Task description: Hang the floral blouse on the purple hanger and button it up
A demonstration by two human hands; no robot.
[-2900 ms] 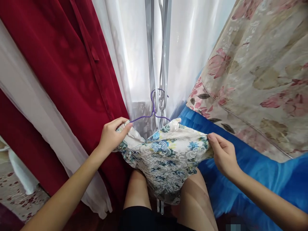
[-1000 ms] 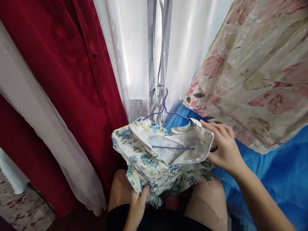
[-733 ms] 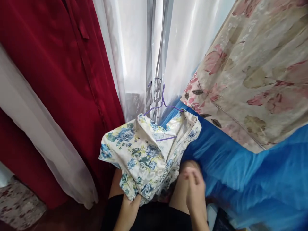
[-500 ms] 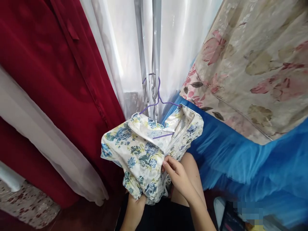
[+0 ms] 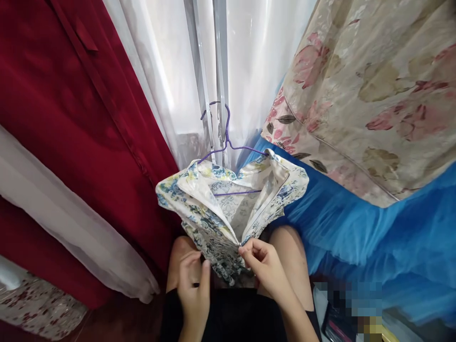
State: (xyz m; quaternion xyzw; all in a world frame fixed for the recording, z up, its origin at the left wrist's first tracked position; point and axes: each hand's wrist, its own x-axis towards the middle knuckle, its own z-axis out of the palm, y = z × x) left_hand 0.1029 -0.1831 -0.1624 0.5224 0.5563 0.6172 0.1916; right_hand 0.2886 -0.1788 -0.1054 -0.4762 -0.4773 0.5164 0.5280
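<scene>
A white dress with blue and yellow flowers (image 5: 208,232) hangs on a purple hanger (image 5: 227,140) in front of my knees. Its long opening lies spread in a V, edged by a zipper (image 5: 261,213), with the pale lining and the hanger's bar visible inside. My right hand (image 5: 261,259) pinches the zipper at the bottom point of the V; the fingers hide the pull itself. Beside the dress's lower left side, my left hand (image 5: 194,280) holds nothing, its thumb and fingers apart.
Red fabric (image 5: 107,142) and a pale sheer panel (image 5: 71,213) hang to the left. White curtains (image 5: 256,71) are behind the hanger. On the right hang a rose-printed cloth (image 5: 342,104) and blue tulle (image 5: 342,237). A partly blurred-out pile sits at lower right.
My left hand has let go of the dress's lower side and opened. My right hand, still pinching, has moved slightly down, and the neckline now gapes wider.
</scene>
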